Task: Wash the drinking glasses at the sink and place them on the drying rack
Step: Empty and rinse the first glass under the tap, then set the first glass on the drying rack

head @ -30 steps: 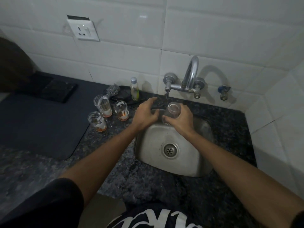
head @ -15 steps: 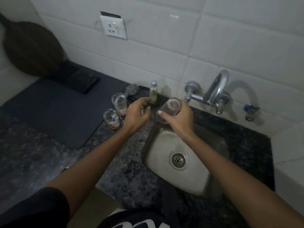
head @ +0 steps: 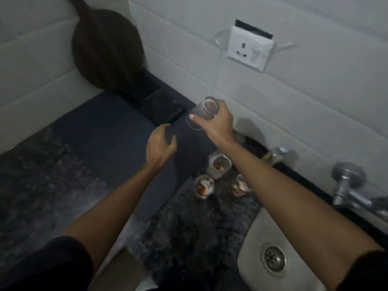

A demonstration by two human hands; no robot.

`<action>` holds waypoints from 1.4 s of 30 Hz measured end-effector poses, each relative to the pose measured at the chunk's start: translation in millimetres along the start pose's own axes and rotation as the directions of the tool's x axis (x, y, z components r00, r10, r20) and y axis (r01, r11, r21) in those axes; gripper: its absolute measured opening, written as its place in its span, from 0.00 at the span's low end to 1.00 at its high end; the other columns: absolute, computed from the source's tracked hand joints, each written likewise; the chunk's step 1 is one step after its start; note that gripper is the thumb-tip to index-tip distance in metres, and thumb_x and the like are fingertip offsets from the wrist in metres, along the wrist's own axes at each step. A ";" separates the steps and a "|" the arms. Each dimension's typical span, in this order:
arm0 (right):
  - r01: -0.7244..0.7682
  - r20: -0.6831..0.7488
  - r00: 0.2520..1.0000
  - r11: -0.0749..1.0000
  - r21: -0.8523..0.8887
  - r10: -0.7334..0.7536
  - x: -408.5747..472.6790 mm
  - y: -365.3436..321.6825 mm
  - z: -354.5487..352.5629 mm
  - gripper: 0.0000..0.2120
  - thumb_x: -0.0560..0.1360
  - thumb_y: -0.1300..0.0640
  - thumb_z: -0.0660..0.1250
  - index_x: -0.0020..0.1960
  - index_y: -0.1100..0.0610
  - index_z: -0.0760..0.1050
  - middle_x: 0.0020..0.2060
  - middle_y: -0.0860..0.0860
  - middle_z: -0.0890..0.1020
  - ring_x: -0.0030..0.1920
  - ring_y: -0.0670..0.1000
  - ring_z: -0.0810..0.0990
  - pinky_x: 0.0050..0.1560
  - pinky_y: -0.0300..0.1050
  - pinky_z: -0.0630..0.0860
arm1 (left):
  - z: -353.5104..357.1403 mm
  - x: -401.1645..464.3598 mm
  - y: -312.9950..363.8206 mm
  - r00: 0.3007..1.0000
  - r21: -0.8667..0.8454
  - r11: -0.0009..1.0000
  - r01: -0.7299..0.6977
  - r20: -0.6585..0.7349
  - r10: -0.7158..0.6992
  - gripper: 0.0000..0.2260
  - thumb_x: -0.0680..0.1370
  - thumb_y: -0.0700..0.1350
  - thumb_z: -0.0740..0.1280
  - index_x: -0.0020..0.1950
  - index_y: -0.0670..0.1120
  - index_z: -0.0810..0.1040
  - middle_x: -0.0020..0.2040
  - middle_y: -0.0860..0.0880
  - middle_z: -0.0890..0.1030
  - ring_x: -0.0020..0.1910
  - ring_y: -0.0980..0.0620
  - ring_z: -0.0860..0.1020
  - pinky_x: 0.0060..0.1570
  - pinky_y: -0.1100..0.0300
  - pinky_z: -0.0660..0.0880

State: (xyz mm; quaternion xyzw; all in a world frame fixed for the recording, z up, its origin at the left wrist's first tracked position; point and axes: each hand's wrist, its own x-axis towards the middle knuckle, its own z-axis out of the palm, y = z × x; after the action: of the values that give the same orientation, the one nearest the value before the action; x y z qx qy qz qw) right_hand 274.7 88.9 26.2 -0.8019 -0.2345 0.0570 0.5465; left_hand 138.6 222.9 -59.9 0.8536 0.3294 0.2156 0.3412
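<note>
My right hand (head: 217, 124) grips a clear patterned drinking glass (head: 202, 111), tipped mouth-down and to the left, in the air above the dark drying mat (head: 100, 131). My left hand (head: 160, 147) hovers over the mat just left of it, fingers loosely curled and holding nothing. Three dirty glasses (head: 218, 165) (head: 203, 186) (head: 238, 186) with orange residue stand on the granite counter beside the mat, partly under my right forearm. The steel sink (head: 252, 244) is at the lower right.
A black ribbed rack (head: 159, 106) lies at the mat's far end. A dark round board (head: 107, 49) leans against the tiled wall. The tap (head: 348, 185) sits at the right edge; a wall socket (head: 249, 49) is above. A bottle cap (head: 280, 152) shows behind my right arm.
My right hand has carried the glass from under the tap leftward over the mat and tipped it over. My left hand moved left too. The view swung left.
</note>
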 end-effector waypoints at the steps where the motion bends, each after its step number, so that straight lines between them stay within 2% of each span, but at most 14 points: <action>1: 0.006 0.019 1.000 1.000 -0.003 -0.006 17.1 3.2 20.0 0.25 0.64 0.49 0.86 0.54 0.50 0.76 0.48 0.48 0.83 0.47 0.48 0.82 0.49 0.41 0.79 | -0.3 14.6 -13.3 1.000 0.016 1.000 0.024 0.000 -0.024 0.22 0.80 0.47 0.68 0.72 0.43 0.75 0.68 0.44 0.79 0.67 0.45 0.76 0.66 0.50 0.74; 6: -0.005 0.078 0.997 1.000 -0.017 0.007 90.1 21.9 103.9 0.27 0.63 0.52 0.87 0.53 0.51 0.75 0.46 0.45 0.82 0.44 0.43 0.80 0.46 0.28 0.73 | 1.3 75.5 -64.9 0.993 0.032 0.993 0.116 -0.010 -0.116 0.17 0.79 0.44 0.67 0.67 0.44 0.77 0.64 0.45 0.81 0.63 0.45 0.78 0.57 0.53 0.75; 9: -0.002 0.128 0.992 0.999 -0.046 0.008 122.6 37.6 144.6 0.28 0.62 0.51 0.87 0.55 0.52 0.75 0.49 0.47 0.83 0.47 0.46 0.82 0.48 0.28 0.75 | 5.0 99.6 -101.9 0.986 0.074 0.983 0.166 -0.001 -0.166 0.17 0.79 0.46 0.66 0.67 0.43 0.77 0.63 0.44 0.80 0.63 0.43 0.77 0.57 0.48 0.78; 12: -0.007 0.164 0.986 0.997 -0.071 0.019 147.1 50.8 174.2 0.29 0.62 0.52 0.87 0.57 0.55 0.77 0.49 0.47 0.83 0.47 0.42 0.81 0.48 0.27 0.74 | 7.9 114.6 -135.8 0.990 0.186 0.972 0.140 0.006 -0.144 0.20 0.80 0.48 0.65 0.70 0.41 0.74 0.67 0.41 0.77 0.68 0.41 0.73 0.65 0.44 0.74; 14: 0.005 0.187 0.982 0.996 -0.085 0.011 160.3 59.6 187.8 0.30 0.62 0.53 0.86 0.58 0.57 0.77 0.49 0.45 0.82 0.46 0.35 0.79 0.48 0.25 0.72 | 12.7 122.8 -151.2 0.997 0.294 0.954 0.066 0.024 -0.077 0.25 0.81 0.52 0.63 0.74 0.39 0.71 0.74 0.38 0.72 0.75 0.38 0.67 0.76 0.44 0.64; 16: 0.026 0.202 0.979 0.993 -0.114 -0.003 168.8 68.3 196.2 0.30 0.63 0.54 0.86 0.59 0.58 0.78 0.48 0.44 0.80 0.46 0.33 0.77 0.47 0.23 0.70 | 19.2 126.9 -156.6 0.997 0.365 0.931 0.034 0.058 -0.059 0.29 0.83 0.54 0.59 0.78 0.37 0.66 0.79 0.35 0.64 0.80 0.37 0.59 0.80 0.43 0.54; 19: 0.054 0.206 0.978 0.987 -0.153 -0.021 175.0 78.0 204.4 0.29 0.63 0.53 0.86 0.58 0.57 0.78 0.48 0.43 0.80 0.46 0.34 0.77 0.47 0.25 0.71 | 26.9 126.6 -155.9 0.995 0.423 0.906 0.023 0.080 -0.062 0.30 0.85 0.55 0.54 0.80 0.36 0.60 0.82 0.34 0.58 0.82 0.38 0.53 0.81 0.43 0.49; 26: 0.118 0.186 0.979 0.981 -0.151 -0.089 177.3 82.0 217.9 0.27 0.63 0.54 0.86 0.57 0.58 0.79 0.47 0.41 0.79 0.48 0.33 0.77 0.50 0.26 0.70 | 24.8 126.7 -154.4 0.994 0.422 0.906 0.020 0.085 -0.062 0.31 0.84 0.54 0.54 0.80 0.35 0.59 0.82 0.34 0.57 0.83 0.38 0.52 0.82 0.44 0.48; 29: 0.107 0.194 0.978 0.980 -0.170 -0.073 178.5 81.6 222.9 0.29 0.62 0.51 0.86 0.57 0.57 0.78 0.48 0.43 0.80 0.48 0.40 0.76 0.51 0.30 0.72 | 24.5 127.1 -154.4 0.995 0.417 0.909 0.018 0.080 -0.057 0.30 0.84 0.54 0.55 0.80 0.35 0.60 0.81 0.34 0.58 0.83 0.38 0.53 0.82 0.44 0.48; 31: 0.096 0.209 0.977 0.975 -0.199 -0.053 177.7 82.1 224.4 0.31 0.62 0.48 0.86 0.59 0.57 0.77 0.51 0.46 0.81 0.51 0.44 0.76 0.53 0.33 0.73 | 24.9 127.1 -155.0 0.995 0.416 0.909 0.020 0.078 -0.058 0.30 0.84 0.54 0.56 0.80 0.35 0.61 0.81 0.33 0.59 0.83 0.38 0.54 0.82 0.44 0.48; 33: 0.074 0.232 0.973 0.972 -0.222 -0.021 177.8 83.4 223.4 0.34 0.62 0.47 0.86 0.61 0.57 0.76 0.53 0.46 0.80 0.54 0.46 0.76 0.53 0.31 0.72 | 25.0 127.2 -155.6 0.996 0.415 0.910 0.018 0.077 -0.055 0.31 0.84 0.55 0.56 0.80 0.35 0.62 0.81 0.33 0.59 0.82 0.38 0.54 0.82 0.44 0.48; 37: 0.040 0.246 0.969 0.961 -0.274 0.030 176.3 80.4 206.1 0.42 0.63 0.49 0.86 0.71 0.57 0.71 0.57 0.49 0.75 0.59 0.50 0.76 0.60 0.41 0.75 | 23.5 126.5 -155.8 0.995 0.424 0.906 0.002 0.092 -0.046 0.31 0.84 0.55 0.55 0.80 0.35 0.61 0.81 0.33 0.59 0.82 0.38 0.54 0.82 0.45 0.48; 39: 0.028 0.232 0.972 0.953 -0.301 0.045 172.1 78.0 187.6 0.41 0.66 0.51 0.84 0.73 0.57 0.70 0.57 0.50 0.74 0.60 0.50 0.76 0.62 0.41 0.74 | 24.0 125.6 -156.7 0.995 0.421 0.907 0.001 0.093 -0.044 0.31 0.84 0.55 0.55 0.80 0.35 0.61 0.81 0.33 0.59 0.82 0.37 0.54 0.82 0.45 0.47; 42: 0.013 0.219 0.974 0.952 -0.306 0.057 153.3 74.2 147.0 0.36 0.67 0.53 0.82 0.70 0.58 0.73 0.55 0.50 0.77 0.59 0.51 0.78 0.62 0.43 0.76 | 23.9 124.0 -158.4 0.993 0.420 0.907 -0.006 0.112 -0.046 0.32 0.85 0.55 0.54 0.81 0.35 0.60 0.81 0.34 0.59 0.82 0.37 0.54 0.82 0.45 0.47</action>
State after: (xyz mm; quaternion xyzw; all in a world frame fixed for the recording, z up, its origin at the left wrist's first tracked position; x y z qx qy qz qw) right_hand 382.3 259.4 -73.8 -0.8676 -0.2921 0.1167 0.3850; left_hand 172.5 387.5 -173.0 0.9149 0.3558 0.0850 0.1708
